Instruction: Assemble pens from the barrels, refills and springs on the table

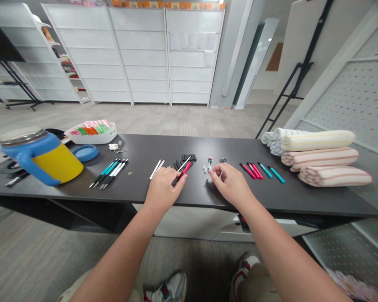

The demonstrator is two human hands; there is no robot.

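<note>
My left hand is closed around a red pen barrel with a dark end. A thin white refill sticks out beside the barrel; whether the hand grips it too I cannot tell. My right hand pinches thumb and fingers together over a group of small clear and white pen parts; what sits between the fingertips is too small to name. Behind the hands lie small black pen parts and a little heap of metallic pieces. Thin white refills lie left of my left hand.
Several pens lie in a row at left, near a blue-yellow mug, a blue lid and a white basket. Red barrels, teal barrels and rolled towels occupy the right of the dark table.
</note>
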